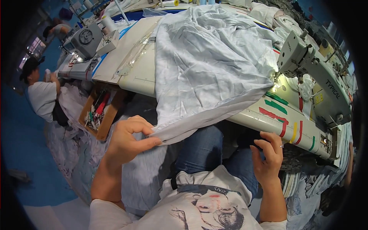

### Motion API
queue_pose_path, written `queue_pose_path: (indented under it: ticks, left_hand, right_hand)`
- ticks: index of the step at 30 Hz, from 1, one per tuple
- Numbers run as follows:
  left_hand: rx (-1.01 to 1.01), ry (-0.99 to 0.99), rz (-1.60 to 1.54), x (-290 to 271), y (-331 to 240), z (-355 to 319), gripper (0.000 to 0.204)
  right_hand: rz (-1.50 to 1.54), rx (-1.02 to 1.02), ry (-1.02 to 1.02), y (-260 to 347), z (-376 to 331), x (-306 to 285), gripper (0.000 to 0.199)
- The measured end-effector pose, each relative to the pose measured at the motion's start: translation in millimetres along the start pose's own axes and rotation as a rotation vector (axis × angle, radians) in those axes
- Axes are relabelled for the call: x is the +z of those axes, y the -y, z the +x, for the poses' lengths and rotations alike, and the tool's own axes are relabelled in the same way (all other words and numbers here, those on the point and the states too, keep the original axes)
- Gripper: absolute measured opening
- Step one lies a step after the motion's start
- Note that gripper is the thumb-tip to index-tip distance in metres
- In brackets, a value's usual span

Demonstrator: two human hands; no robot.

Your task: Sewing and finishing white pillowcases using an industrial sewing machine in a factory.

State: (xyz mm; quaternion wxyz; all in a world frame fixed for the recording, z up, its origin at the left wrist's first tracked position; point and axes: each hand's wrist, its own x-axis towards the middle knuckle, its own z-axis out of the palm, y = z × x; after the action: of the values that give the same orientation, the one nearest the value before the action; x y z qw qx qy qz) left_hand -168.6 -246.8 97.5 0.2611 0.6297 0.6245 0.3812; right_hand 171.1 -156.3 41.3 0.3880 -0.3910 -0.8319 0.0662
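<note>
A large pale grey-white cloth (pixel 211 65) lies crumpled over the sewing table and hangs past its front edge. My left hand (pixel 132 140) pinches the near left corner of this cloth between thumb and fingers, above my lap. From there the folded edge runs up to the right, reaching the needle area of the sewing machine (pixel 306 61), where a small lamp glows. My right hand (pixel 267 155) is raised just off the table's front edge, fingers apart and slightly curled, with nothing in it. A ring shows on one finger.
A wooden drawer (pixel 100 115) with small tools hangs open under the table at left. Red, green and yellow tape strips (pixel 274 115) mark the table's front right. At far left a co-worker (pixel 41 92) sits near another machine (pixel 86 40). Piled cloth (pixel 69 153) lies below.
</note>
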Motion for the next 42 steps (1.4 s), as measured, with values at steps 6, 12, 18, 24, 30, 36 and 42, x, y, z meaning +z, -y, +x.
queue_pose_path:
  ticks: [6, 12, 18, 24, 30, 36, 42]
  left_hand:
    - [0.252, -0.368, 0.253, 16.9, -34.7, -13.0, 0.016]
    - [0.769, -0.337, 0.359, 56.8, -82.7, -19.2, 0.025]
    - [0.941, -0.211, 0.251, 135.0, -131.8, 73.9, 0.025]
    - [0.934, -0.087, 0.188, 41.0, -109.3, 294.4, 0.030]
    - [0.919, 0.110, 0.084, 55.6, 0.5, 221.3, 0.035]
    - [0.857, 0.218, 0.079, 135.6, 26.9, 65.4, 0.040]
    - [0.849, 0.373, -0.004, 338.4, -62.2, 99.1, 0.045]
  right_hand:
    - [0.138, -0.102, -0.029, 22.2, 21.5, -2.7, 0.027]
    - [0.219, -0.513, 0.016, 55.3, 77.7, -16.1, 0.032]
    - [0.478, -0.520, -0.026, 52.9, 68.7, -71.1, 0.022]
    - [0.905, -0.108, 0.151, 23.2, 16.6, -90.3, 0.018]
    - [0.883, 0.138, 0.264, -21.5, -39.2, -34.0, 0.019]
    - [0.866, 0.188, 0.382, -39.6, -60.4, -24.9, 0.016]
    - [0.953, 0.095, 0.009, -12.9, 13.4, -74.0, 0.020]
